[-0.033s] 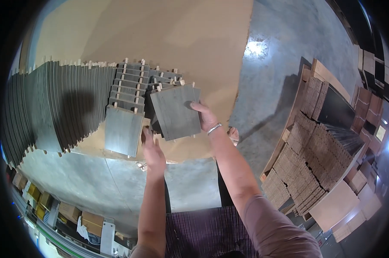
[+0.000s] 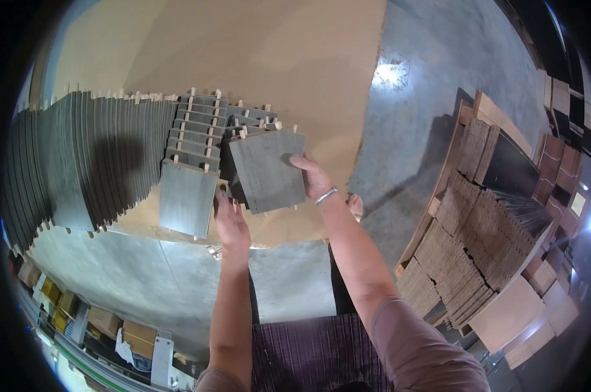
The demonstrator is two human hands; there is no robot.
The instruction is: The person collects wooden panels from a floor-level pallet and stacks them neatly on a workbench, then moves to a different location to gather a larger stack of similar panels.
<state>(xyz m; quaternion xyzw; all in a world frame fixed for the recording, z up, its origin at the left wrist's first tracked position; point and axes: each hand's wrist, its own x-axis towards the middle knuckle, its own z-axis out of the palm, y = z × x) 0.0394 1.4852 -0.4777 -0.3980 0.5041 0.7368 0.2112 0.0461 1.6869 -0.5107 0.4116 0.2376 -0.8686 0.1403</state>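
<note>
My right hand [image 2: 313, 176] grips a grey rectangular panel [image 2: 266, 171] by its right edge, the thumb pressed on its face. Short light wooden dowels stick out from the panel's top and bottom edges. Beside its lower left, my left hand [image 2: 231, 221] has its fingers stretched upward at the right edge of another grey panel [image 2: 186, 199] that leans on the row; some fingertips are hidden. Behind both hands, overlapping grey panels [image 2: 194, 137] show their pairs of dowels.
A long row of upright grey doweled panels [image 2: 112, 157] runs leftward on the brown board-covered surface [image 2: 276, 52]. At right, a pallet holds stacked brown slatted pieces [image 2: 468, 242]. Cardboard boxes [image 2: 139, 338] stand at lower left. Grey concrete floor [image 2: 419, 98] surrounds the surface.
My left hand has shifted very slightly. The right hand and the panel it grips look practically still.
</note>
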